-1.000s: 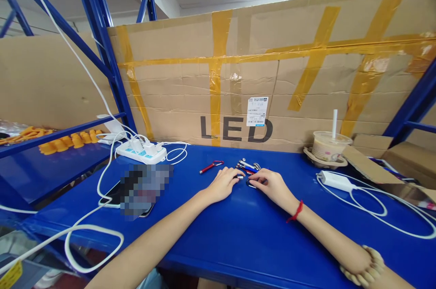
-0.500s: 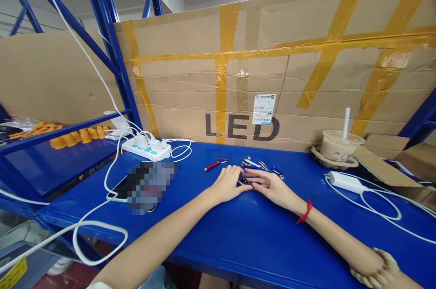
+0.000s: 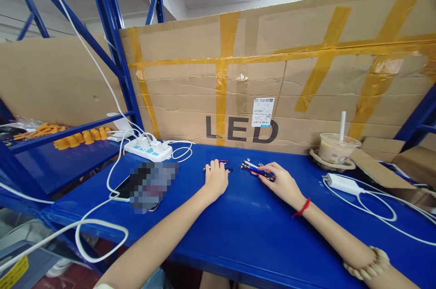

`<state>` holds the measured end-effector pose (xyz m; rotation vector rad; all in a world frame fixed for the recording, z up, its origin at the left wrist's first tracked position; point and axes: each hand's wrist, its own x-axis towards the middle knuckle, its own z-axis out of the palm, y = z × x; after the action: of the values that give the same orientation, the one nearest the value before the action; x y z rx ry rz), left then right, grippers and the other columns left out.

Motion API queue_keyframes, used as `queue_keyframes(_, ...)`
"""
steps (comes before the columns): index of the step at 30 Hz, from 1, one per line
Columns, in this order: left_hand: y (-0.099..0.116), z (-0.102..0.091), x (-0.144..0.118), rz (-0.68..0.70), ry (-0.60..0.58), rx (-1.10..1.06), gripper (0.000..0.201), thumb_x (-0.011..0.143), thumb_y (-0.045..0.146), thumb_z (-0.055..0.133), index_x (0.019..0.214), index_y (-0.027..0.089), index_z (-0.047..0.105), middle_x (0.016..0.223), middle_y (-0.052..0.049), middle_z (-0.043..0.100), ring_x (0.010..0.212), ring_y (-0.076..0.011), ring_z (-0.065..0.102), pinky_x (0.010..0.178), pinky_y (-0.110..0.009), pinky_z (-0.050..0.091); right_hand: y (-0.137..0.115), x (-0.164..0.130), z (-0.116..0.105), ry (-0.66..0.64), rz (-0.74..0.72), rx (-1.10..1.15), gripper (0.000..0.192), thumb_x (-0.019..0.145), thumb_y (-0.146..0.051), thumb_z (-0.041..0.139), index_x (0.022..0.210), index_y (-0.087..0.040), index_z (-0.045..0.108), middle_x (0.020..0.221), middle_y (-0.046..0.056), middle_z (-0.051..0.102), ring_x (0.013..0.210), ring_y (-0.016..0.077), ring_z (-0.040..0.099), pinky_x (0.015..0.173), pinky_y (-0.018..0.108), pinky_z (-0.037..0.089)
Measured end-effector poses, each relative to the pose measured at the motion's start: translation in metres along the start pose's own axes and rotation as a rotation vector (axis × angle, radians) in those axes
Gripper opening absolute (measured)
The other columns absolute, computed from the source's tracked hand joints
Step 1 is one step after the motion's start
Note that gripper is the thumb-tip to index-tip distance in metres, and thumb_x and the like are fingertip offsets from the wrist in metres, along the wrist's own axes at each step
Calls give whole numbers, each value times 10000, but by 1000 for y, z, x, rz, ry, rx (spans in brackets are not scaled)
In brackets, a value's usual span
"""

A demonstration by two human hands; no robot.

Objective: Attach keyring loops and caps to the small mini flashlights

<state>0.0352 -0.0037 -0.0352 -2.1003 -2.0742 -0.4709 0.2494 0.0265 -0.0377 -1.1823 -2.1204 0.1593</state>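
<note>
My left hand (image 3: 217, 181) is palm down on the blue tabletop, its fingers bent over a slim dark carabiner keychain light (image 3: 230, 171). Most of that light is hidden beneath the fingers. Just behind it lies a red carabiner keychain light (image 3: 224, 161), also partly covered. Further right, my right hand (image 3: 279, 183) has its thumb and fingers closed around the near end of a small pile of keychain lights (image 3: 251, 165), with silver, blue and red tubes. A dark clip (image 3: 270, 176) shows between the fingertips; which light it belongs to is unclear.
A white power strip (image 3: 148, 149) with cables and a phone (image 3: 123, 189) are at left. At right stand a lidded drink cup (image 3: 335, 149), a white adapter (image 3: 344, 183) and an open carton (image 3: 413, 161). A tall cardboard sheet (image 3: 190, 93) closes off the back.
My hands have moved apart from the middle. The left went left to the red light, with a dark light now under its fingers; the right moved onto the pile.
</note>
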Motion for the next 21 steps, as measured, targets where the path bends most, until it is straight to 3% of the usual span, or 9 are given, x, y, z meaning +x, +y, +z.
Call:
queue_keyframes(7,-3,8,1,-136,77,-55,341,856,215,294,1089,53,483,1174,-234,449,1133,-353,358,951,-525,207,-4,-2,-4,-25,27,-95,180,766,-344,521,828,-260,667,850,23,600,792,198,576,625,293,461)
queue_keyframes(11,-7,5,2,-167,86,-37,359,820,125,303,1140,31,438,1201,-238,425,1150,-344,345,961,-497,211,-1,-2,-3,-26,38,-113,206,743,-368,520,849,-264,663,814,21,607,738,199,578,575,290,463)
queue_keyframes(16,-5,-9,0,-80,149,-128,278,790,101,348,1044,115,458,1112,-156,447,1070,-279,383,916,-442,277,-1,-3,0,-38,34,-68,202,745,-343,511,842,-249,661,786,27,610,693,191,578,554,284,463)
queue_keyframes(21,2,-14,-3,162,60,-326,184,857,261,350,994,197,455,1027,-61,452,965,-206,398,869,-381,329,-9,-2,-1,-66,-21,57,204,763,-320,509,870,-219,651,774,31,598,652,169,569,572,283,461)
